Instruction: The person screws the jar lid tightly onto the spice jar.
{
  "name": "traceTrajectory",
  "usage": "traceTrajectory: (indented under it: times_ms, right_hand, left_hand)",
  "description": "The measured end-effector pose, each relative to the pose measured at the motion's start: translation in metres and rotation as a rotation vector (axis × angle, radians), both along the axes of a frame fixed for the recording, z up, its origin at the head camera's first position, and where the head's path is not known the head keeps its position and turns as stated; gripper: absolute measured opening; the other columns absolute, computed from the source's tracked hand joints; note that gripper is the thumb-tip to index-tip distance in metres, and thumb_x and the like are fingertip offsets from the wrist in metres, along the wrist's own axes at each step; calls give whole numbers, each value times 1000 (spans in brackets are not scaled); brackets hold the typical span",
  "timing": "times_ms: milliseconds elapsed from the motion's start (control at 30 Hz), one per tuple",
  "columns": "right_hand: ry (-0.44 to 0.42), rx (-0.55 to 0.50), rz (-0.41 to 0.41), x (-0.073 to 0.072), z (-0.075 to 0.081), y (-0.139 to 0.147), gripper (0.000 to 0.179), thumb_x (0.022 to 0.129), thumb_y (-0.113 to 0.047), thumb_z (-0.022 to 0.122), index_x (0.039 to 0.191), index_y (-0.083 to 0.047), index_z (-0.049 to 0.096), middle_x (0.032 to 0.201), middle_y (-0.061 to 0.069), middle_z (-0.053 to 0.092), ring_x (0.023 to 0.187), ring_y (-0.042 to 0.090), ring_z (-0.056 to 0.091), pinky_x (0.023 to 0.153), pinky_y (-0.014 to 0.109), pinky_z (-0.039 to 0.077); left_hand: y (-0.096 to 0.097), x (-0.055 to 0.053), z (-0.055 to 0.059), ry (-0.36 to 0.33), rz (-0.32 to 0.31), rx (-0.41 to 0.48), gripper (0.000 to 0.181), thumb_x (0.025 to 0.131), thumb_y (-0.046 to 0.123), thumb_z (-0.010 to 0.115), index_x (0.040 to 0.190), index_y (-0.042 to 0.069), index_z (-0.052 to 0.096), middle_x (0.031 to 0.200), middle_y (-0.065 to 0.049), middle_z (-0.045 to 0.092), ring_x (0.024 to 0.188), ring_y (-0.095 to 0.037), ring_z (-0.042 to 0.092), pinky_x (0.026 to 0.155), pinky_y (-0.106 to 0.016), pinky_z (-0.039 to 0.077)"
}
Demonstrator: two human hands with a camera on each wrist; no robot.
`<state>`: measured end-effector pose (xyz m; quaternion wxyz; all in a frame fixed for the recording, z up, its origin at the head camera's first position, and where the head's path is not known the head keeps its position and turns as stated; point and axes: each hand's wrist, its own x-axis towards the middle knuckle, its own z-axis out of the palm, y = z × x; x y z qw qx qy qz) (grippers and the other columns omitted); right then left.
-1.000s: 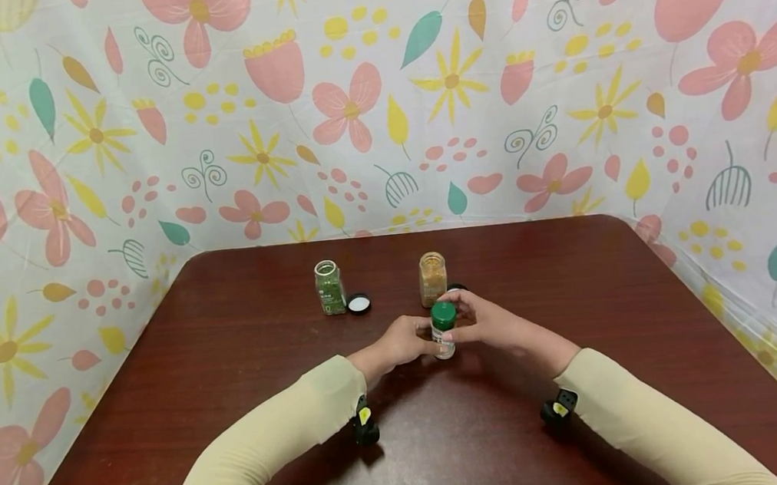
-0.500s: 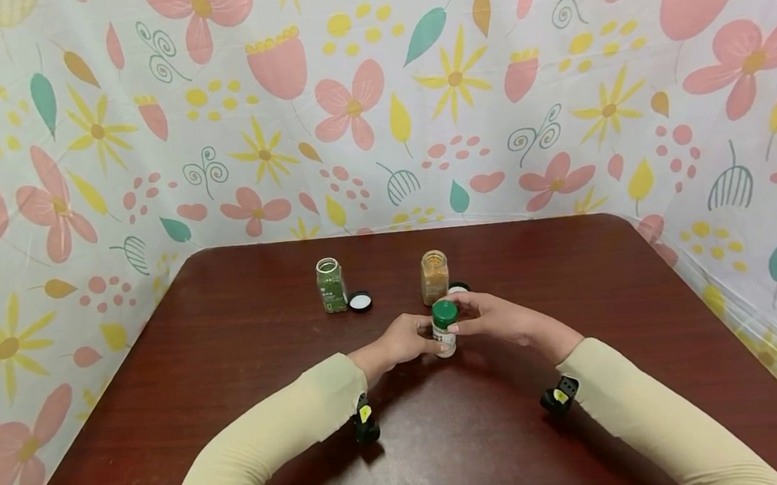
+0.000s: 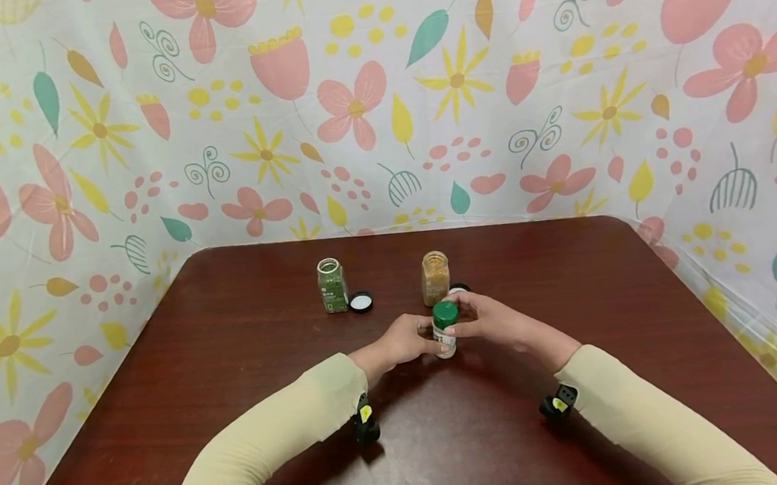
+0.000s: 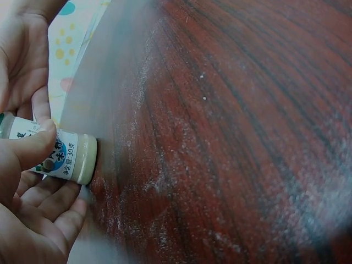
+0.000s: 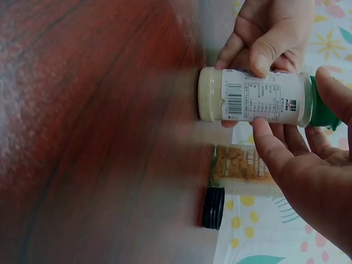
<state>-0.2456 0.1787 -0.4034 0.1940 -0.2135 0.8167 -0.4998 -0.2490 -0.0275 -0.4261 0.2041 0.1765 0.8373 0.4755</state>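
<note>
Upright on the table stands a small seasoning bottle [image 3: 445, 343] with a green cap [image 3: 446, 314], pale powder inside and a white printed label [image 5: 261, 98]. My left hand [image 3: 407, 339] grips its body from the left, thumb across the label in the left wrist view. From the right, my right hand [image 3: 500, 325] pinches around the cap, with its thumb [image 5: 333, 91] on the green side and a finger reaching down by the label. Behind the bottle is an uncapped jar of orange-brown seasoning [image 3: 435, 278]; its black lid [image 5: 213, 208] lies beside it, partly hidden by my right hand in the head view.
Farther left, an uncapped jar of green flakes [image 3: 332, 286] stands next to its black lid [image 3: 360, 302], white inside facing up. The dark red-brown table [image 3: 274, 437] ends at a floral curtain [image 3: 349, 107]. Whitish specks [image 4: 165, 192] show on its surface.
The right thumb has risen from the bottle's label to the lower edge of the green cap. The left hand keeps its grip, and the bottle stays in place.
</note>
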Motion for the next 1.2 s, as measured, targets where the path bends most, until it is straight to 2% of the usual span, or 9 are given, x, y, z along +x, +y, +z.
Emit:
traceTrajectory:
  times_ms: [100, 233, 467, 767, 867, 967, 1100, 1200]
  right_hand:
    - [7, -9, -31, 2, -2, -2, 50, 100, -17, 68, 138, 6, 47, 133, 25, 61, 129, 34, 57, 99, 38, 53]
    - [14, -13, -74, 6, -5, -4, 49, 100, -18, 69, 137, 5, 48, 133, 24, 62, 126, 33, 58, 100, 39, 53]
    - [59, 0, -130, 10, -7, -8, 46, 98, -19, 72, 132, 4, 51, 125, 21, 65, 119, 28, 62, 94, 34, 55]
    - [107, 1, -176, 14, -9, -14, 42, 97, -15, 72, 126, 4, 49, 125, 26, 67, 117, 37, 67, 94, 40, 58]
    - [81, -16, -135, 11, -8, -11, 48, 97, -15, 73, 131, 6, 46, 128, 28, 64, 118, 38, 66, 96, 40, 57]
    - [21, -30, -49, 5, -5, -5, 58, 97, -16, 72, 141, 8, 43, 136, 30, 59, 127, 41, 59, 99, 41, 55]
    - [-93, -24, 71, -6, 3, 3, 67, 99, -20, 70, 153, 2, 38, 150, 27, 49, 139, 44, 48, 105, 43, 52]
    - [-142, 4, 130, -12, 8, 7, 68, 99, -20, 70, 156, -2, 37, 154, 25, 45, 142, 43, 45, 106, 43, 52]
  left_hand:
    - [0, 0, 0, -1, -1, 2, 43, 91, 13, 79, 132, 3, 69, 121, -16, 76, 120, -29, 68, 98, -32, 54]
    - [1, 0, -1, -6, 0, 0, 43, 90, 13, 79, 132, 4, 69, 123, -16, 75, 123, -29, 66, 102, -34, 53]
    - [0, 1, 0, -9, -3, -12, 43, 90, 13, 79, 131, 4, 70, 122, -15, 76, 122, -27, 67, 101, -33, 53]
    - [-1, 1, 3, -20, -10, -9, 45, 91, 14, 79, 133, 5, 69, 126, -14, 74, 123, -28, 66, 101, -33, 54]
    - [-2, 2, 3, -18, -6, -4, 44, 90, 13, 79, 132, 4, 69, 127, -15, 73, 124, -28, 66, 99, -31, 54]
    - [-3, 3, 4, -11, 1, -4, 43, 90, 12, 79, 131, 3, 70, 126, -15, 74, 123, -28, 66, 99, -32, 54]
    - [-3, 4, 4, -4, 10, -14, 41, 90, 10, 79, 129, 3, 71, 124, -16, 75, 124, -30, 66, 105, -40, 53]
    - [-3, 2, 3, -5, 7, -19, 41, 90, 10, 79, 129, 3, 71, 125, -16, 74, 126, -30, 65, 108, -43, 51]
